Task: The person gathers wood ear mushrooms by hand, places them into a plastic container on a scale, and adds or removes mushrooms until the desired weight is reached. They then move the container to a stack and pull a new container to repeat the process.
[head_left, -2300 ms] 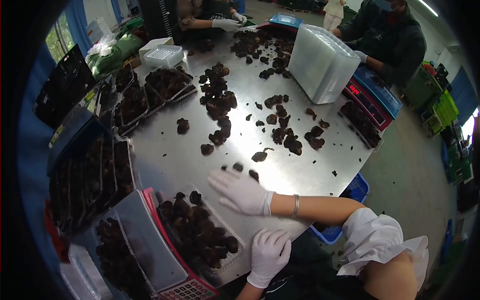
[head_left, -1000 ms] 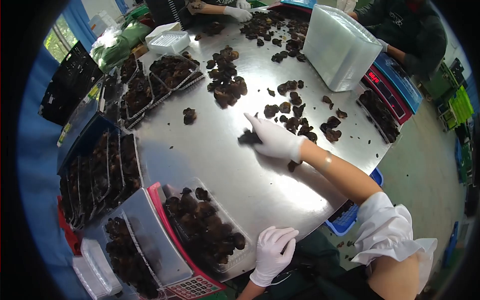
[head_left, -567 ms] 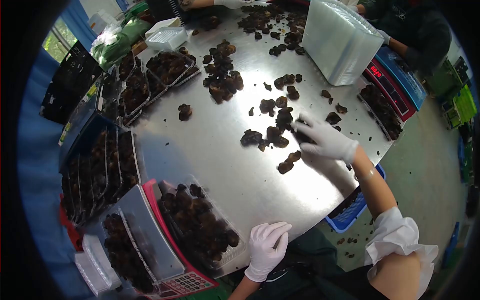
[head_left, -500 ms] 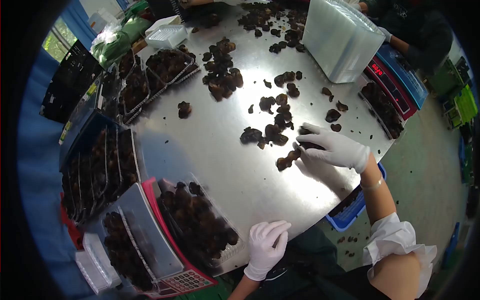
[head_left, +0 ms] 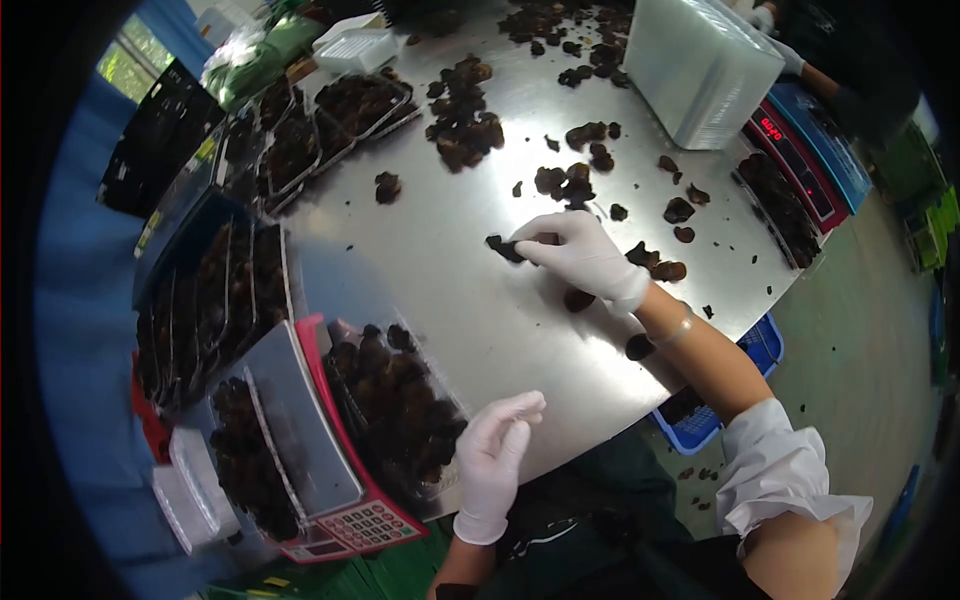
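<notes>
My right hand (head_left: 585,258), in a white glove, pinches a dark wood ear mushroom (head_left: 505,247) over the middle of the metal table. Loose wood ear mushrooms (head_left: 565,185) lie just beyond it, and more lie by the wrist. Near the table's front edge is my gloved left hand (head_left: 492,465), its fingers stretched out with a gap to the thumb and nothing visible in them. Beside it stands a clear plastic tray (head_left: 440,385) filled with wood ear mushrooms.
A red-framed scale (head_left: 335,440) carries another filled tray at left, with filled trays (head_left: 215,310) behind it. A stack of plastic trays (head_left: 695,75) stands at the back right, beside a second scale (head_left: 800,160). A blue basket (head_left: 700,430) sits below the table edge. Another person's gloved hand (head_left: 788,58) shows there.
My right hand has moved left across the table and now pinches a mushroom. Several mushrooms beneath it have shifted. My left hand has moved up and left, nearer the filled tray.
</notes>
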### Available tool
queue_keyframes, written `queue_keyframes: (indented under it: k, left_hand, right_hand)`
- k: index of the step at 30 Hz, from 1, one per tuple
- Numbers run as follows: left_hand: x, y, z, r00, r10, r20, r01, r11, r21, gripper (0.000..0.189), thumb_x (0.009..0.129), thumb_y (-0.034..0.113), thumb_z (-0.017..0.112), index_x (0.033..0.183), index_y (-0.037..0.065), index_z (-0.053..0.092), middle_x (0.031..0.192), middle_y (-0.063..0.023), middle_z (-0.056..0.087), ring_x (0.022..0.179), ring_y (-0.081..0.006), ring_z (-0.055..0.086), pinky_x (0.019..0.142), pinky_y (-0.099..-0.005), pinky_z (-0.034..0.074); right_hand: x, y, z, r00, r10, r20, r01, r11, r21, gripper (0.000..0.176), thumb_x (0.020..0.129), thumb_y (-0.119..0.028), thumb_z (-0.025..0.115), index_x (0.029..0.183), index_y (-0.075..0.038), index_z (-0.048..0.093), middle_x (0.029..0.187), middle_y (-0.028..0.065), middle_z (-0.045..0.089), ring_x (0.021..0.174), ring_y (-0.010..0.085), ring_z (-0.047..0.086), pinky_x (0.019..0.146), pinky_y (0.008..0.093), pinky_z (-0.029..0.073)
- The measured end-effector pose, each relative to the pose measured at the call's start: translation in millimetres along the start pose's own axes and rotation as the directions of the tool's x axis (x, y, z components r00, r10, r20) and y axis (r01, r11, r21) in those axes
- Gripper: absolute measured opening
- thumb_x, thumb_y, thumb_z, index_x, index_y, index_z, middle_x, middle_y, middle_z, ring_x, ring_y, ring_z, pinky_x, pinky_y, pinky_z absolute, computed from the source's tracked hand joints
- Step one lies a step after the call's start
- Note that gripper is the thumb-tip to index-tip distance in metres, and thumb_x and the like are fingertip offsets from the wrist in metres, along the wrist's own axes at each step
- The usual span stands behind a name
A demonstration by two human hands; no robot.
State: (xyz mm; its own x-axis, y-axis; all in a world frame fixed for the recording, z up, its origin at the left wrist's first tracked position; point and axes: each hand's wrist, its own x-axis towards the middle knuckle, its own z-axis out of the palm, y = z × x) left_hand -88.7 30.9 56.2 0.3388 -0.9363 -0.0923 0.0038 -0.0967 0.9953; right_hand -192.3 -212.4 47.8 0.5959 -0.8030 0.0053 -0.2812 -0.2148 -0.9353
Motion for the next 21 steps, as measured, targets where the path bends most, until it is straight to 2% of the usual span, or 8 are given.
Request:
queue_keyframes:
  k: [4, 8, 10, 12, 14, 16, 18, 21]
  left_hand:
    - [2, 2, -7, 0.98, 0.168, -0.104, -0.147, 0.971, 0.187, 0.023, 0.088, 0.001, 0.062, 0.109, 0.001, 0.071, 0.1, -0.0127, 0.072, 0.086, -0.0195, 0.068, 0.081, -0.0292, 0.052]
    - [-15, -11, -5, 0.992, 0.109, 0.06, -0.125, 0.896, 0.426, 0.017, 0.088, 0.005, 0.065, 0.103, 0.005, 0.073, 0.082, -0.0132, 0.069, 0.068, -0.0253, 0.066, 0.063, -0.0334, 0.051]
    - [-23, -18, -4, 0.963, 0.188, 0.195, -0.261, 0.836, 0.482, 0.02, 0.086, 0.002, 0.064, 0.104, 0.002, 0.073, 0.076, -0.0087, 0.068, 0.064, -0.0157, 0.062, 0.06, -0.0298, 0.048]
    - [-30, -19, -2, 0.958, 0.191, 0.216, -0.274, 0.832, 0.482, 0.02, 0.086, 0.002, 0.064, 0.103, 0.004, 0.074, 0.073, -0.0084, 0.066, 0.06, -0.0169, 0.06, 0.058, -0.0308, 0.047]
    - [-34, -16, -1, 0.978, 0.123, 0.17, -0.191, 0.855, 0.482, 0.016, 0.087, 0.004, 0.066, 0.101, 0.005, 0.073, 0.073, -0.0107, 0.063, 0.058, -0.0267, 0.058, 0.057, -0.0347, 0.047]
    - [-38, -17, -4, 0.972, 0.133, 0.192, -0.212, 0.852, 0.48, 0.015, 0.086, 0.003, 0.066, 0.099, 0.003, 0.072, 0.069, -0.0078, 0.062, 0.054, -0.02, 0.054, 0.054, -0.0327, 0.044]
    - [-43, -22, -10, 0.923, 0.335, -0.19, -0.254, 0.9, 0.353, 0.013, 0.09, 0.008, 0.063, 0.098, 0.001, 0.072, 0.068, -0.0051, 0.06, 0.058, -0.015, 0.055, 0.056, -0.031, 0.044]
    - [-28, -18, -21, 0.884, 0.338, -0.324, -0.294, 0.939, 0.177, 0.037, 0.099, 0.023, 0.056, 0.123, -0.005, 0.06, 0.106, -0.0133, 0.064, 0.089, -0.0178, 0.06, 0.081, -0.0317, 0.048]
  right_hand:
    - [-36, -5, 11, 0.941, 0.156, 0.3, -0.296, 0.81, 0.506, 0.024, 0.092, -0.023, 0.07, 0.104, -0.002, 0.073, 0.088, -0.0004, 0.069, 0.08, 0.0049, 0.058, 0.075, 0.0208, 0.047]
    - [-52, -11, 44, 0.927, 0.136, 0.35, -0.318, 0.778, 0.541, 0.028, 0.09, -0.026, 0.072, 0.106, -0.003, 0.072, 0.091, -0.0005, 0.069, 0.081, 0.0038, 0.059, 0.071, 0.0207, 0.048]
    - [-59, -21, 70, 0.942, 0.051, 0.33, -0.2, 0.879, 0.433, 0.025, 0.089, -0.028, 0.073, 0.103, -0.007, 0.073, 0.088, -0.0006, 0.071, 0.081, 0.0045, 0.059, 0.071, 0.023, 0.05]
    - [-60, -15, 101, 0.879, -0.46, 0.124, 0.446, 0.886, 0.124, 0.019, 0.085, -0.024, 0.07, 0.094, -0.007, 0.073, 0.083, 0.0095, 0.07, 0.079, 0.023, 0.067, 0.075, 0.0367, 0.053]
    - [-65, -22, 111, 0.901, -0.371, 0.224, 0.359, 0.929, 0.096, 0.013, 0.086, -0.018, 0.07, 0.094, -0.009, 0.072, 0.076, 0.0067, 0.063, 0.076, 0.0237, 0.061, 0.077, 0.0352, 0.051]
    - [-68, -28, 111, 0.927, -0.314, 0.205, 0.278, 0.942, 0.186, 0.013, 0.089, -0.018, 0.069, 0.097, -0.008, 0.071, 0.077, 0.0039, 0.064, 0.077, 0.0157, 0.062, 0.076, 0.0304, 0.051]
    - [-75, -37, 97, 0.958, -0.215, 0.19, 0.146, 0.934, 0.325, 0.013, 0.089, -0.018, 0.069, 0.095, -0.006, 0.071, 0.079, 0.0035, 0.065, 0.077, 0.013, 0.062, 0.075, 0.0285, 0.051]
    - [-96, -40, 72, 0.972, -0.051, 0.23, -0.084, 0.837, 0.54, 0.014, 0.091, -0.017, 0.068, 0.095, -0.004, 0.069, 0.084, 0.0008, 0.066, 0.08, 0.0071, 0.061, 0.075, 0.0245, 0.049]
